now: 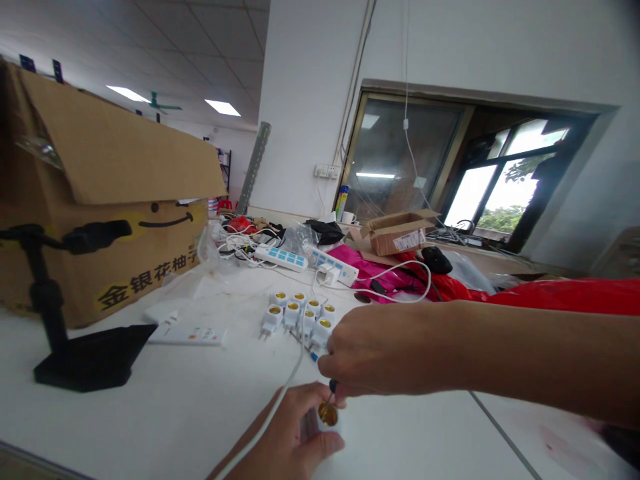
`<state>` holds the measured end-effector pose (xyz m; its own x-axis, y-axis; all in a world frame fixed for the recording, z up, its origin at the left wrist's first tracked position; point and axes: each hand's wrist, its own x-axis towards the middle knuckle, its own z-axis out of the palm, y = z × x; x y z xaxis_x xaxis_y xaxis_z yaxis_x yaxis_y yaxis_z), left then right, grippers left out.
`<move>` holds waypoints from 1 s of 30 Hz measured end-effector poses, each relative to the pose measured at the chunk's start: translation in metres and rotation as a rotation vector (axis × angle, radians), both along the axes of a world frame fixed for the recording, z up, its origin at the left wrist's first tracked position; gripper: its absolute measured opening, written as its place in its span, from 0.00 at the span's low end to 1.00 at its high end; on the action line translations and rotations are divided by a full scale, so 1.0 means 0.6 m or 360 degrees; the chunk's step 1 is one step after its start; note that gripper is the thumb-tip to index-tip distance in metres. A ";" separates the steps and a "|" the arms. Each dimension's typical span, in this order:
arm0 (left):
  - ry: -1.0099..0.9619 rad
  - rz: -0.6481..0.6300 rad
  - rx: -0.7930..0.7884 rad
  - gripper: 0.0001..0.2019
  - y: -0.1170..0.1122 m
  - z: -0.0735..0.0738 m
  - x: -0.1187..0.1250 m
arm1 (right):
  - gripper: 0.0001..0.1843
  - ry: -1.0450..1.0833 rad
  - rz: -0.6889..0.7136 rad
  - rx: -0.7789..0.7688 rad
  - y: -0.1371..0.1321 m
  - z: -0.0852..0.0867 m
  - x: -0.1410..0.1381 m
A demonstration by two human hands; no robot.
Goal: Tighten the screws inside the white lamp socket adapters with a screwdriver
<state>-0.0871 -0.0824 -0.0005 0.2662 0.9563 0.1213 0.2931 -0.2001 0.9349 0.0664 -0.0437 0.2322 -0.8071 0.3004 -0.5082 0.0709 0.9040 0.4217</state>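
Observation:
My left hand is wrapped round a white lamp socket near the front of the table, its brass-coloured threaded opening facing up. Above it my right hand grips a screwdriver by its dark handle. The thin shaft points down into the socket's opening; its tip is hard to make out. Just beyond my hands stand several more white lamp sockets with brass-coloured openings, some showing plug pins. Beside them a second screwdriver with a blue part lies on the table, partly behind a white cable.
At left stand a large cardboard box and a black stand. White power strips, tangled cables and plastic bags lie at the back. A small open carton sits below the window. Red plastic lies at right.

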 end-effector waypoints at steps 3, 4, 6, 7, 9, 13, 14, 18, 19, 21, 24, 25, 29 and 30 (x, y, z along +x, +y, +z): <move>-0.0024 -0.0026 -0.0033 0.23 -0.003 0.011 0.000 | 0.08 0.0032 0.0031 -0.0039 0.000 0.000 -0.006; -0.0040 -0.0020 -0.0039 0.23 -0.005 0.015 0.000 | 0.10 0.0053 0.0051 -0.0059 -0.001 0.000 -0.008; -0.0040 -0.0013 -0.0068 0.23 -0.007 0.023 -0.001 | 0.10 0.0080 0.0081 -0.0081 -0.002 -0.002 -0.011; -0.0010 -0.0022 -0.0096 0.23 -0.008 0.028 -0.001 | 0.10 0.0087 0.0080 -0.0077 -0.003 -0.003 -0.011; 0.0087 -0.0039 -0.0145 0.22 -0.010 0.035 -0.002 | 0.11 0.0106 0.0068 -0.0081 -0.007 -0.006 -0.009; 0.0145 -0.0015 -0.0161 0.22 -0.011 0.038 0.000 | 0.13 0.0147 0.0085 -0.0120 -0.011 -0.011 0.001; 0.0130 -0.0001 -0.0167 0.22 -0.011 0.037 0.001 | 0.13 0.0150 0.0125 -0.0125 -0.009 -0.012 0.002; 0.0138 0.0056 -0.0153 0.22 -0.012 0.034 0.003 | 0.10 0.0194 0.0404 -0.0107 0.005 -0.016 0.002; 0.0159 0.0057 -0.0149 0.22 -0.012 0.035 0.002 | 0.10 0.0204 0.0463 -0.0105 0.009 -0.017 0.002; 0.0211 0.0054 -0.0159 0.22 -0.012 0.037 0.002 | 0.09 0.0220 0.0580 -0.0122 0.016 -0.022 0.004; 0.0280 0.0103 -0.0208 0.23 -0.013 0.042 0.002 | 0.13 0.0297 0.0785 -0.0175 0.021 -0.032 0.010; 0.0272 0.0118 -0.0222 0.23 -0.013 0.044 0.003 | 0.15 0.0342 0.0871 -0.0212 0.022 -0.035 0.012; 0.0186 0.0043 -0.0232 0.26 -0.012 0.051 0.003 | 0.11 0.0413 0.0896 -0.0157 0.019 -0.034 0.012; 0.0172 0.0002 -0.0213 0.25 -0.011 0.051 0.002 | 0.08 0.0374 0.0817 -0.0092 0.017 -0.031 0.009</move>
<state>-0.0857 -0.0892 0.0302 0.2693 0.9624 -0.0367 0.3936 -0.0752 0.9162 0.0716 -0.0337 0.2139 -0.9358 -0.1832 -0.3013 -0.2977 0.8684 0.3966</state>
